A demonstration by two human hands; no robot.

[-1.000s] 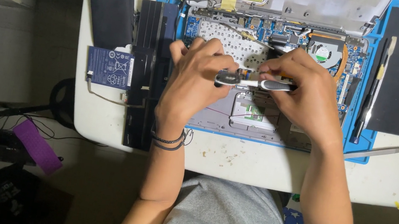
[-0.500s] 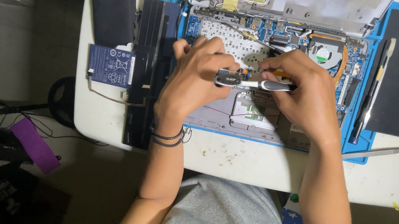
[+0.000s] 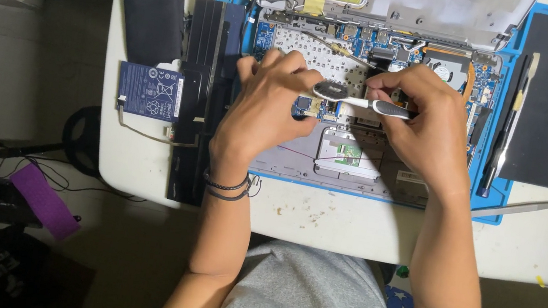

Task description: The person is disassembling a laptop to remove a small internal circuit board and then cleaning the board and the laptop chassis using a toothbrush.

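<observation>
Resting on the opened laptop [image 3: 361, 152], the left hand [image 3: 266, 109] is curling its fingers beside the brush head, while the right hand [image 3: 423, 125] is pinching the toothbrush [image 3: 361, 102] over the laptop's middle. Scrubbing hard is risking snagged thin wires or loosened connectors on the laptop's blue board [image 3: 349, 38].

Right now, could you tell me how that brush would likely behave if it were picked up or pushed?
The brush looks light, held by fingertips of both the left hand and right hand. Its slim handle seems stiff; the dark bristles would probably flex. Laid flat, it would likely slide rather than roll.
</observation>
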